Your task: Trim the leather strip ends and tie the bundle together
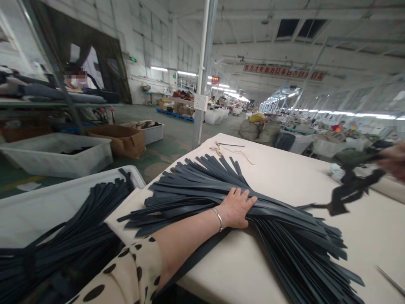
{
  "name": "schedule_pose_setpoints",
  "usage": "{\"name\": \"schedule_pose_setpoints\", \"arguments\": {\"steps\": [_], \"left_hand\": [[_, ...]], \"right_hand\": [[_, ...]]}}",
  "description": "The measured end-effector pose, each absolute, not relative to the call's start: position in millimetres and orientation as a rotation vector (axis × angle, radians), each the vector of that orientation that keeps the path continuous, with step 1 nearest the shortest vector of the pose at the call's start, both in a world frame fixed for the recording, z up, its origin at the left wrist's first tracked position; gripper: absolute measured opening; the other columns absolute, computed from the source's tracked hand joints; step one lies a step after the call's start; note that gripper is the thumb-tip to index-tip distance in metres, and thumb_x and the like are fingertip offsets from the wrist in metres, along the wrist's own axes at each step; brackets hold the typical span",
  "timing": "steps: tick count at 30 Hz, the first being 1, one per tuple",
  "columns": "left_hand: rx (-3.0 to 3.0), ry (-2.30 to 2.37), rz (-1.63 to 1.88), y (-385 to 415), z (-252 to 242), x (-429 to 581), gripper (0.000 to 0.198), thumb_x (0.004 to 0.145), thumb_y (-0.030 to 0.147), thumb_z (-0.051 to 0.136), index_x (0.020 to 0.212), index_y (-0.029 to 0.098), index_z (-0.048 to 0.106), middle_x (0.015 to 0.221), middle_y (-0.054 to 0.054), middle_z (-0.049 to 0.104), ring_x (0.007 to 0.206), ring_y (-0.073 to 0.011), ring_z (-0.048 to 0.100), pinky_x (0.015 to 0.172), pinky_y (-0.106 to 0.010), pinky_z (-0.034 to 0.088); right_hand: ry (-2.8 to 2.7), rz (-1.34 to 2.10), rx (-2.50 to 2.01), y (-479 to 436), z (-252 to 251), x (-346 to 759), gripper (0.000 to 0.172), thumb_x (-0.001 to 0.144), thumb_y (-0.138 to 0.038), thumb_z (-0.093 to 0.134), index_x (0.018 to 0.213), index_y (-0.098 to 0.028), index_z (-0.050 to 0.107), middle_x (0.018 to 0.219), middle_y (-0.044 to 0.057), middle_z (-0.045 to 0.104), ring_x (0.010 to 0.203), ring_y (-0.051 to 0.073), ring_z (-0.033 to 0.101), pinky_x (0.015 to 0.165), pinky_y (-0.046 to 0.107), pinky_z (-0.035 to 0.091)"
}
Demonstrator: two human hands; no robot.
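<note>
While my left hand [236, 207] lies spread, pressing on the fanned dark straps [202, 185] mid-worktop [284, 169], my right hand [394, 159], blurred, grip unclear, sits by raised straps [348, 185]; even pressure stops sliding.

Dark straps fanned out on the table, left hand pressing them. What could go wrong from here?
The fanned dark straps are pinned only by the left hand, and their ends lie close to the edge of the table, so they might slide off if it lifts. The thin metal blade near their ends could perhaps nick them. The dangling strap bundle in the right hand might snag the pile.
</note>
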State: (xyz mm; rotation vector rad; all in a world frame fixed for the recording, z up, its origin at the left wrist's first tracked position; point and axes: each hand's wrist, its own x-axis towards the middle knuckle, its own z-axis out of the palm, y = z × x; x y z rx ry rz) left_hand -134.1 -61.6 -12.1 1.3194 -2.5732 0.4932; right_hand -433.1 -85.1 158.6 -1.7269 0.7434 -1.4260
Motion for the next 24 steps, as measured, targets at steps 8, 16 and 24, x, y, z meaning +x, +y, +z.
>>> {"name": "schedule_pose_setpoints", "arguments": {"steps": [8,16,24], "left_hand": [[1.315,-2.567,0.477,-68,-12,-136,0.082,0.065,0.044,0.063,0.139,0.021,0.036,0.137,-0.014,0.041,0.115,-0.0344,0.041,0.099,-0.046,0.029],[1.315,-2.563,0.507,-69,-15,-135,0.082,0.065,0.044,0.064,0.139,0.021,0.037,0.139,-0.015,0.041,0.116,-0.0354,0.04,0.099,-0.047,0.029],[1.337,-2.561,0.482,-68,-15,-134,0.083,0.065,0.042,0.064,0.14,0.02,0.035,0.14,-0.017,0.039,0.119,-0.0365,0.039,0.102,-0.048,0.027]], "right_hand": [[1.144,-1.324,-1.403,-79,78,-412,0.041,0.057,-0.041,0.072,0.085,-0.02,0.051,0.059,-0.006,0.048,0.058,0.011,0.051,0.059,0.027,0.052],[1.526,-0.956,-1.91,-63,63,-465,0.036,0.07,-0.042,0.062,0.097,-0.019,0.059,0.061,-0.003,0.054,0.057,0.014,0.05,0.054,0.026,0.042],[1.794,-0.332,-2.458,-45,-14,-451,0.037,0.076,-0.017,0.053,0.113,-0.018,0.057,0.104,0.01,0.062,0.098,0.027,0.057,0.086,0.039,0.043]]}}
